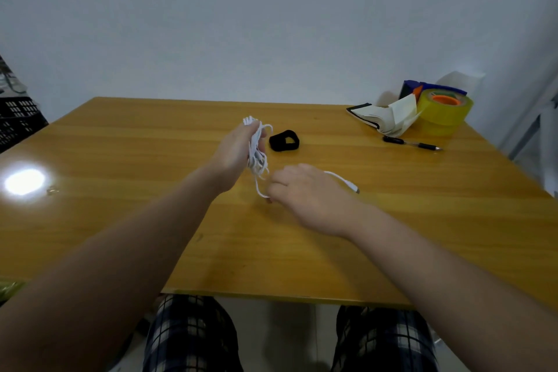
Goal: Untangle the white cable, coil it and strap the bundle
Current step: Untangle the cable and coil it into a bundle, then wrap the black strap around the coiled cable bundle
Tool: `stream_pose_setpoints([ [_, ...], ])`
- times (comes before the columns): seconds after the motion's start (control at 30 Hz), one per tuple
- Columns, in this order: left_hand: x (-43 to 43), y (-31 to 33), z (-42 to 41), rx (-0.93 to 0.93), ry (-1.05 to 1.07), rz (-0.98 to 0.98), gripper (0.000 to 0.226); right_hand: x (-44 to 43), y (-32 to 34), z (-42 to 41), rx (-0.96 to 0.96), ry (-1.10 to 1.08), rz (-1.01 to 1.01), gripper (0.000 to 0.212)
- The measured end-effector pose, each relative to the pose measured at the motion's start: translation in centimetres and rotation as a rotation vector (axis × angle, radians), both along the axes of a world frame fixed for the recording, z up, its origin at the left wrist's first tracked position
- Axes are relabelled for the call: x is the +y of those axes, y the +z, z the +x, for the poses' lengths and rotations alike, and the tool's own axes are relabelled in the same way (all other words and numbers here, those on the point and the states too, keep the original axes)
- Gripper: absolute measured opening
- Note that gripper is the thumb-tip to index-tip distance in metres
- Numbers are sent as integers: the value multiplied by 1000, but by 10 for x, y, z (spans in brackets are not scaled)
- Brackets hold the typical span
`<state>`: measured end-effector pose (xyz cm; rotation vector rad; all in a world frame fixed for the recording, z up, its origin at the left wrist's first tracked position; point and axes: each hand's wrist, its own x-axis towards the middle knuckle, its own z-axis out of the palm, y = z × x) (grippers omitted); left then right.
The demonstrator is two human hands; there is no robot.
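My knees in plaid trousers [193,335] sit under the near edge of the wooden table [120,220], and both bare forearms reach out over it. My right hand [305,193] is closer to me, low over the tabletop, knuckles up, fingers curled on a loose strand of the white cable [256,148]. The plug end [351,186] pokes out on the far side of that hand and lies on the wood. Just beyond and to the left, my left hand [238,148] is raised and grips the gathered loops of the cable in a fist, with loop ends sticking out above and below it. The hands are near each other but apart, joined by the strand. A black strap [283,141] lies just right of the bundle. Farther right are a pen [412,143], an open notebook [383,118] and yellow tape rolls [445,109].
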<state>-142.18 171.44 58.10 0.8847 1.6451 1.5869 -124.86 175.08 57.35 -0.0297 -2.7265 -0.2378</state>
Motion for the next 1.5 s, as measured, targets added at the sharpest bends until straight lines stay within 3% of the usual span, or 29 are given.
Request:
stream_pose_setpoints([
  [0.1, -4, -3, 5, 78, -134, -58, 61, 1, 2, -1, 37, 55, -55, 10],
  [0.23, -8, 1, 14, 139, -365, -93, 78, 0, 11, -3, 42, 83, -348, 38],
  [0.4, -17, 10, 25, 326, -411, -138, 81, 4, 12, -4, 308, 94, -658, 21],
  [0.5, -21, 17, 34, 391, -441, -114, 82, 8, 15, -4, 520, 26, -1005, 9],
  [0.6, -21, 19, 40, 315, -506, -72, 79, 13, 13, -3, 669, -77, -1193, 17],
  [0.67, -20, 16, 45, 233, -532, 1, 55, 14, 11, -6, 729, -105, -1251, 27],
  [0.73, -18, 11, 50, 76, -508, 70, 43, 15, 10, -8, 786, -78, -1477, 20],
  [0.77, -18, 10, 54, -38, -487, 97, 44, 15, 12, -8, 766, -60, -1636, 10],
  [0.8, -17, 10, 58, -176, -471, 124, 47, 15, 14, -7, 698, -54, -1783, 15],
  [0.87, -13, 12, 61, -420, -450, 165, 51, 10, 16, -1, 450, -52, -1931, 45],
  [0.97, -10, 17, 60, -514, -380, 133, 53, 1, 10, 3, 334, 23, -1892, 59],
  [1.17, -6, 13, 54, -88, -30, 27, 58, 4, -3, 2, 536, -245, -1639, 37],
  [1.27, -5, 12, 55, -33, 13, 89, 54, 5, -3, 1, 548, -264, -1663, 30],
  [1.4, -3, 4, 52, 269, -24, 122, 53, 4, -6, 2, 466, -266, -1645, 12],
  [1.5, 1, 1, 49, 398, -25, 131, 58, 1, -6, 0, 529, -246, -1830, 11],
])
